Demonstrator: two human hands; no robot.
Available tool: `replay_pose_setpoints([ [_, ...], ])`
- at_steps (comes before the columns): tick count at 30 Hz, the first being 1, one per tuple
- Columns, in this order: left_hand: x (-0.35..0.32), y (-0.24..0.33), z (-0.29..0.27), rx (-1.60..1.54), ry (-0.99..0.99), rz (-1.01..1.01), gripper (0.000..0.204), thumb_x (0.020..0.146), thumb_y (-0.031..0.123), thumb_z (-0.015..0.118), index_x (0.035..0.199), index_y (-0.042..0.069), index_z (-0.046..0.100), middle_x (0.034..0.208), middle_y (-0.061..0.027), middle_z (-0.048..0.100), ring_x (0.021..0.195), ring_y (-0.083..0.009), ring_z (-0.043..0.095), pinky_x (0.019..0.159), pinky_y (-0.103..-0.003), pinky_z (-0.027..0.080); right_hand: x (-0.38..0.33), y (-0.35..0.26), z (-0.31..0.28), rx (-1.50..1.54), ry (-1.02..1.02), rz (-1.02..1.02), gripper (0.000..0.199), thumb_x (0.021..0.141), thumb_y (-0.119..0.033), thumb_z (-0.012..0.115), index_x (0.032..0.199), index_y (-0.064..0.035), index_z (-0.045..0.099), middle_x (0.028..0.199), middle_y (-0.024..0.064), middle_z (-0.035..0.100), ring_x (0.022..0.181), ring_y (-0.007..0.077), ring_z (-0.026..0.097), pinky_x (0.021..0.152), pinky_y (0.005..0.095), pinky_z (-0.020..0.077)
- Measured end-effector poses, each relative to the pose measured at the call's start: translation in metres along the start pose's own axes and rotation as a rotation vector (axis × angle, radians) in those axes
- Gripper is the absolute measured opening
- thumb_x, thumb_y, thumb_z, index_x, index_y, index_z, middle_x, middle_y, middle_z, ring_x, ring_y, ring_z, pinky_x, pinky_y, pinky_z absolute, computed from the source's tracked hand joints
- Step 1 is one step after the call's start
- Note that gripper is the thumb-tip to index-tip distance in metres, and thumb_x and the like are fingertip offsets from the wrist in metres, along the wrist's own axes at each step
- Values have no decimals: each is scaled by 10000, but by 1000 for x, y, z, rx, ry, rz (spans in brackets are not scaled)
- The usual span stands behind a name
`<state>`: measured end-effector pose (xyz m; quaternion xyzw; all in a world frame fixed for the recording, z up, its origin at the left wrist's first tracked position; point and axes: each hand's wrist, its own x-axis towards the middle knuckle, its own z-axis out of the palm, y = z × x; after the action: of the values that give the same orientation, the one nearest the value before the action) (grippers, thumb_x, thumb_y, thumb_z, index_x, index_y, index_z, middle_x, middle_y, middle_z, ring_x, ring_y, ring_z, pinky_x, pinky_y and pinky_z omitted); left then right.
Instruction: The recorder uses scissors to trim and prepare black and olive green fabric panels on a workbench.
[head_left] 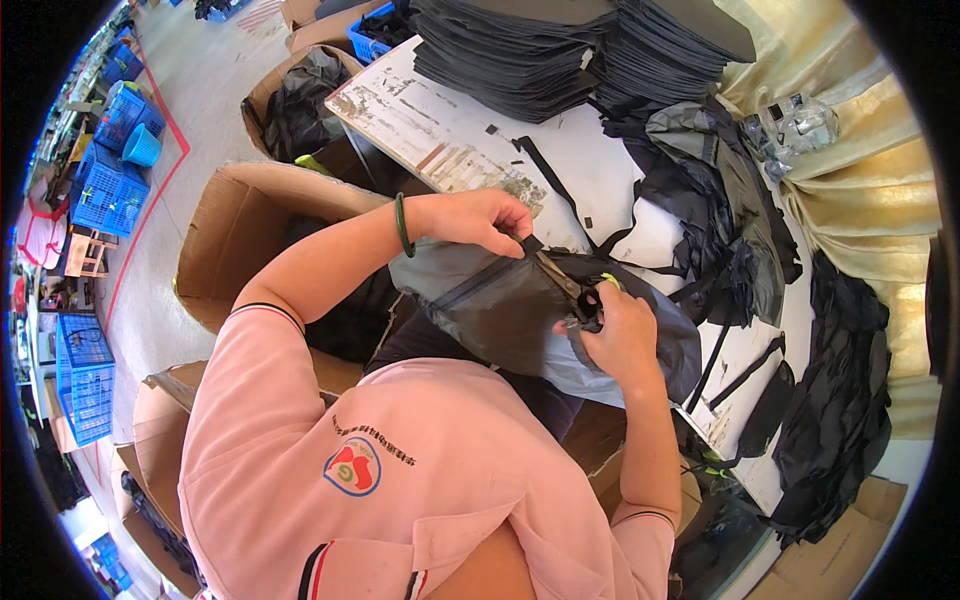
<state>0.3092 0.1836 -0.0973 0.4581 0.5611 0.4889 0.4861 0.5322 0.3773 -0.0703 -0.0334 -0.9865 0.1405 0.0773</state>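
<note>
My left hand (485, 220) pinches the end of a black strap (533, 243) between thumb and fingers. The scissors (562, 279) are in my right hand (622, 338), their blades pointing up and left at the strap by my left fingertips. Whether the blades touch the strap, I cannot tell. Below both hands a grey and black fabric bag (480, 310) drapes over the table's near edge and my lap. Part of its grey cloth is bunched beside my right fingers. A bit of yellow-green shows by that hand.
Dark flat panels (510, 55) are stacked at the back of the worn white table (450, 150). Black straps (555, 180) and heaped dark fabric (720, 200) lie to the right. Cardboard boxes (225, 230) stand at my left. Blue crates (105, 190) line the far left.
</note>
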Motion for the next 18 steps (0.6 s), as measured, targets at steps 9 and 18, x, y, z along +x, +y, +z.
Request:
replay_pose_setpoints([
  [9, -2, 2, 1, -29, -7, -18, 145, 828, 107, 691, 829, 32, 567, 749, 63, 526, 707, -36, 452, 645, -215, 395, 7, -11, -6, -20, -12, -4, 568, 599, -513, 818, 804, -57, 548, 693, 99, 607, 679, 307, 595, 634, 387, 400],
  [18, -2, 1, 2, -11, 44, -32, 128, 820, 100, 699, 855, 39, 592, 766, 48, 559, 724, -41, 479, 663, -218, 410, -8, -2, -12, -16, -129, 111, 409, 642, -312, 824, 801, -67, 537, 724, 127, 638, 662, 357, 603, 613, 414, 444],
])
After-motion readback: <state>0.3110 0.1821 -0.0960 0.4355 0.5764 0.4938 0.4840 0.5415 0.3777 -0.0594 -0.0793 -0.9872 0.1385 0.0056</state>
